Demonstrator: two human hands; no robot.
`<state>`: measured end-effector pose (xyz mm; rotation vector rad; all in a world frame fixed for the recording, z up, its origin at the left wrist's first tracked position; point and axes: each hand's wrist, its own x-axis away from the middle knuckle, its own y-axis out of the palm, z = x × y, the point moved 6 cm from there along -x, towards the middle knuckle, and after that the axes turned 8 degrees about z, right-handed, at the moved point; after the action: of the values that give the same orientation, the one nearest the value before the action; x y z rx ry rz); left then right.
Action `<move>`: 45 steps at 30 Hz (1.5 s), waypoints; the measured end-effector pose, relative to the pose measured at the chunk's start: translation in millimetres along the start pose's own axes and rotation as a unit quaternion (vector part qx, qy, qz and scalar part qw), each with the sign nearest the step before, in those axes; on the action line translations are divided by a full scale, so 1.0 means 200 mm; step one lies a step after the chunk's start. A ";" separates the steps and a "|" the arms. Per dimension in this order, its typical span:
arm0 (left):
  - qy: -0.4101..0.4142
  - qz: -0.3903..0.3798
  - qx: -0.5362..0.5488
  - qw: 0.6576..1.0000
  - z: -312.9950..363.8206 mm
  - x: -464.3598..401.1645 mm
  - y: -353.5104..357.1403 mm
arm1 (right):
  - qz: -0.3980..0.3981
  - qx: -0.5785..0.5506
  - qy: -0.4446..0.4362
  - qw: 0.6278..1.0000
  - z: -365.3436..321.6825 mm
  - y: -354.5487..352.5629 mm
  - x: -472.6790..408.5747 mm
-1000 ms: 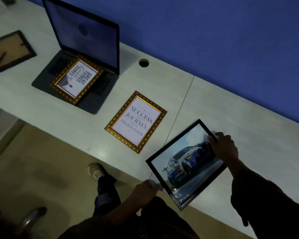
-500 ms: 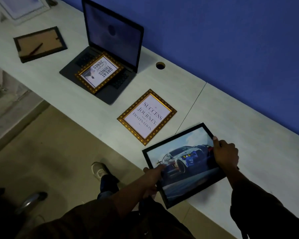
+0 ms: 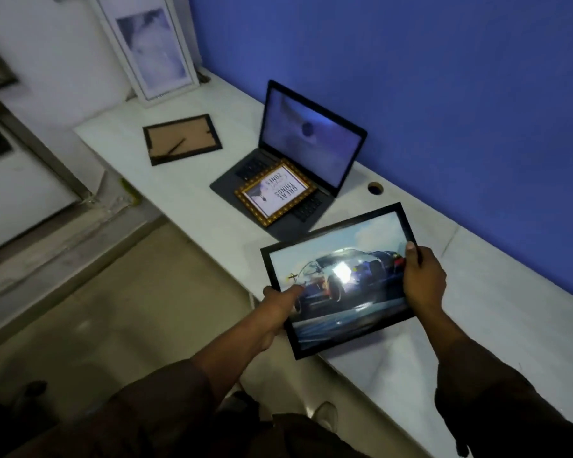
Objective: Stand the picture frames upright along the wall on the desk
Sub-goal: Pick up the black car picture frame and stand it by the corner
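A black frame with a car picture point(image 3: 341, 279) is held above the desk's near edge, face up and tilted. My left hand point(image 3: 278, 309) grips its lower left edge and my right hand point(image 3: 422, 279) grips its right edge. A gold frame with "GREAT THINGS" text point(image 3: 275, 194) lies flat on the laptop keyboard. A black frame point(image 3: 181, 139) lies face down further left, brown backing up. A tall white frame point(image 3: 149, 47) leans upright at the desk's far left end. The gold "SUCCESS" frame is hidden behind the car frame.
An open laptop point(image 3: 308, 143) stands by the blue wall point(image 3: 444, 94). The white desk point(image 3: 510, 309) has a round cable hole point(image 3: 374, 188) near the wall. Below the desk's edge lies beige floor point(image 3: 119, 309), with a shoe point(image 3: 326, 414) showing.
Both hands have lifted the car frame off the desk and raised it toward me. The view has swung left, so the white frame at the desk's end now shows.
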<state>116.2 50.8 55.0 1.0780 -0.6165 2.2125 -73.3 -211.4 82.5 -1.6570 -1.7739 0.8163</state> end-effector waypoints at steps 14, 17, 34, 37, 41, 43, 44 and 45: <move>0.142 0.155 0.085 0.974 0.71 -0.21 -1.40 | -0.117 -0.147 -0.170 0.967 -1.45 0.68 0.33; 0.151 0.177 0.091 0.968 0.81 -0.27 -1.55 | -0.122 -0.150 -0.178 0.965 -1.60 0.74 0.34; 0.290 0.234 0.089 0.924 1.72 -0.68 -2.00 | -0.122 -0.200 -0.251 0.939 -2.51 1.20 -0.16; 0.306 0.234 0.091 0.918 1.86 -0.77 -2.05 | -0.118 -0.156 -0.264 0.945 -2.61 1.31 -0.28; 0.345 0.206 0.079 0.912 2.15 -0.93 -2.08 | -0.115 -0.100 -0.275 0.949 -2.74 1.45 -0.47; 0.365 0.185 0.070 0.910 2.33 -1.07 -2.10 | -0.103 -0.094 -0.254 0.957 -2.80 1.51 -0.56; 0.380 0.175 0.062 0.906 2.42 -1.14 -2.10 | -0.099 -0.089 -0.235 0.963 -2.82 1.53 -0.60; 0.391 0.174 0.058 0.902 2.46 -1.17 -2.11 | -0.104 -0.084 -0.222 0.966 -2.83 1.52 -0.61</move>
<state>784.3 -28.5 203.8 0.0482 -0.3226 2.7379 560.2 -290.3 219.1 -1.4304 -2.3363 1.0213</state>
